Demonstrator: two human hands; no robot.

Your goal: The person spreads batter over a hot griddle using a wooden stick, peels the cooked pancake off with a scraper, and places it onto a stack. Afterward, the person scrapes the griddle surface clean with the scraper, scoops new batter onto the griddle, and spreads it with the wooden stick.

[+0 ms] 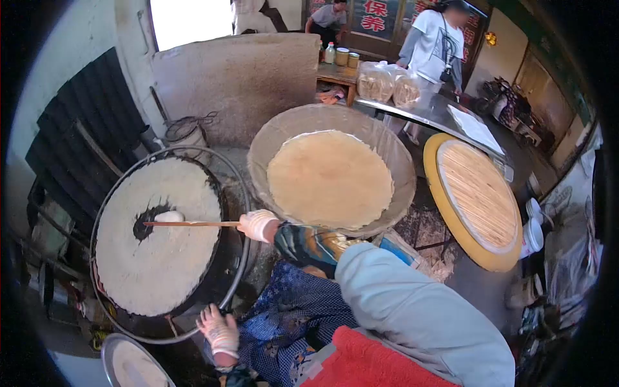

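My gloved right hand [256,226] grips one end of a thin wooden stick [200,224], which reaches left over a round griddle. Pale batter [177,267] covers most of the griddle, with a dark bare patch [143,227] at its middle. Beside that patch a white lump of dough or batter [169,217] touches the stick. My gloved left hand [219,330] has its fingers spread near the metal ring [242,267] around the griddle, holding nothing. Behind my right hand, a large round flatbread [330,174] lies in a wide lined basket [271,138].
A round yellow-edged board [512,255] leans at the right. Bagged flatbreads [376,84] stand on a metal table [438,115], where a person [438,45] stands. A second person [329,18] is farther back. A bowl [111,345] of pale batter sits at lower left.
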